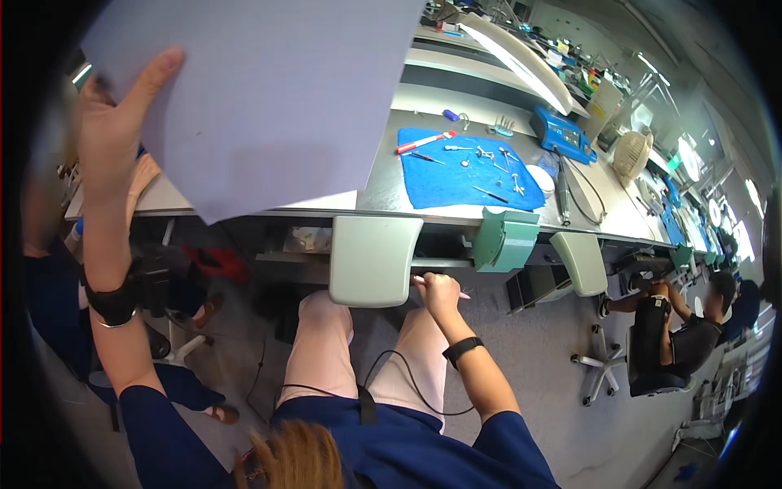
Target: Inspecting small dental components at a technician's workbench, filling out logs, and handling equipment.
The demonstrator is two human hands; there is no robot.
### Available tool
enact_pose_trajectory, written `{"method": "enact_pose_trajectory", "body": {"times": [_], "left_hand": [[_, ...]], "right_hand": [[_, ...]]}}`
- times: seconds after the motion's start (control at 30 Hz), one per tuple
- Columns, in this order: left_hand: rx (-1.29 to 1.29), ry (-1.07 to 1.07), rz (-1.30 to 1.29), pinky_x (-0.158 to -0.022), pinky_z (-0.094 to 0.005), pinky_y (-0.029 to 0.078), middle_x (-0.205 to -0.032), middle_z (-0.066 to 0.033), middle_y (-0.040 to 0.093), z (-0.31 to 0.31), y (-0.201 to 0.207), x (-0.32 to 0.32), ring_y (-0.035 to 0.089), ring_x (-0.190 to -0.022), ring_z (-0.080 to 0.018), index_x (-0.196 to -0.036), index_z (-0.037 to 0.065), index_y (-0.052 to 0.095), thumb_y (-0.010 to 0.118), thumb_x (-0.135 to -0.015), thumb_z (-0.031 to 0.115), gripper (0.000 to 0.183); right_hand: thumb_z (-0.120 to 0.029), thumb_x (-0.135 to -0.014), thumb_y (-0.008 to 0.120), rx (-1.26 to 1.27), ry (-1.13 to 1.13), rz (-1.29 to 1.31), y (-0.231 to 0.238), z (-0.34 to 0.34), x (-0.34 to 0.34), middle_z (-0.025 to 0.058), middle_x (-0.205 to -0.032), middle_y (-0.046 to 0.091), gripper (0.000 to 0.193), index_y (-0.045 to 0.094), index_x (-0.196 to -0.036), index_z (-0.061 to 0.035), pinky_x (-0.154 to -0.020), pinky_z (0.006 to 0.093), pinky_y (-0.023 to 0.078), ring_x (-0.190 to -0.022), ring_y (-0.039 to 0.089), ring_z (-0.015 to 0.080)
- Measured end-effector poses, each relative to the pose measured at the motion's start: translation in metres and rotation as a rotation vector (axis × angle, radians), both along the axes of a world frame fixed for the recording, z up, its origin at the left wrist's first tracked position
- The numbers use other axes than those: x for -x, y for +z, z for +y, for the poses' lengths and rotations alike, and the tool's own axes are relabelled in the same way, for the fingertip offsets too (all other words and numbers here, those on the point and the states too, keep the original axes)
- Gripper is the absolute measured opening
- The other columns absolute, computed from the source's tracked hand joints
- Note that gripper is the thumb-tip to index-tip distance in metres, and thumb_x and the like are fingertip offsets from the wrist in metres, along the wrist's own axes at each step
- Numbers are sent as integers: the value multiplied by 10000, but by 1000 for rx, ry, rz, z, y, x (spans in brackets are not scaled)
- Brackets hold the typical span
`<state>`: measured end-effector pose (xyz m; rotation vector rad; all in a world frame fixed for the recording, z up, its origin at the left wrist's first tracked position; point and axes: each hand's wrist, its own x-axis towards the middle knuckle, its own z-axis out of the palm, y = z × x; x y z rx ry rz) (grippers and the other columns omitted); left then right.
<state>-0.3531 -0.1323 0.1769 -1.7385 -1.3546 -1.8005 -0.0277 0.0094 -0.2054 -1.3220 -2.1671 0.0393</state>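
At the upper left my left hand [122, 130] grips the edge of a large pale sheet of paper [277, 106], thumb on the near face and the other fingers mostly out of sight. The raised sheet covers the left part of the bench. Low in front of the bench, above my right thigh, my right hand [441, 295] is closed around a thin pink pen-like stick [464, 295], which pokes out at both sides of the fist. It sits just right of a pale green armrest pad [375, 261] on the bench edge.
On the bench, a blue cloth [432, 186] bears several small metal instruments and a red-and-white marker-like stick [426, 143]. Behind it stand a blue control unit [562, 134] and a lamp [521, 61]. People sit close by on the left and farther off at right [688, 334].
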Motion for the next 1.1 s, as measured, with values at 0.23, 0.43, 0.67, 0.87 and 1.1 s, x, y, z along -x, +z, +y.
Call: {"method": "enact_pose_trajectory", "body": {"times": [0.23, 0.43, 0.67, 0.87, 1.1], "left_hand": [[55, -147, 18, -638, -212, 457, -779, -32, 636, 7, -17, -34, 573, -683, -82, -869, 2, 629, 701, -743, 92, 171], [380, -328, 117, -561, -210, 457, -706, -39, 634, -30, -60, -84, 574, -619, -67, -712, 8, 625, 702, -710, 66, 97], [545, -770, 99, -631, -244, 522, -792, -141, 665, -60, -107, -104, 662, -773, -212, -747, 38, 569, 713, -691, 45, 155], [407, -751, 250, -617, -240, 518, -792, -117, 665, -43, -115, -119, 665, -751, -197, -759, 37, 574, 718, -682, 83, 169], [-401, -679, 831, -744, -272, 496, -871, -125, 660, -103, -104, -155, 637, -875, -193, -729, 67, 558, 586, -770, 112, 67]], "right_hand": [[-289, -692, 674, 13, -42, -10, 12, 23, 16, 141, -571, 578, 232, 617, -592, -87, -520, 412, 457, -575, 590, 317], [-295, -757, 629, 80, -139, -101, 0, 45, 16, 191, -665, 602, 260, 642, -663, -53, -560, 406, 484, -626, 603, 348], [-276, -794, 592, 693, 176, 216, 39, -46, -20, 172, -618, 609, 270, 653, -709, -28, -561, 373, 478, -603, 633, 274], [-462, -876, 418, 1834, 144, 1603, 102, -130, -76, 108, -1063, 601, 550, 508, -1168, -5, -802, 310, 476, -907, 599, 205], [-506, -870, 406, 1274, 360, 1618, 187, -177, -125, 98, -1040, 610, 572, 552, -1102, -4, -804, 296, 472, -943, 581, 196]]}}
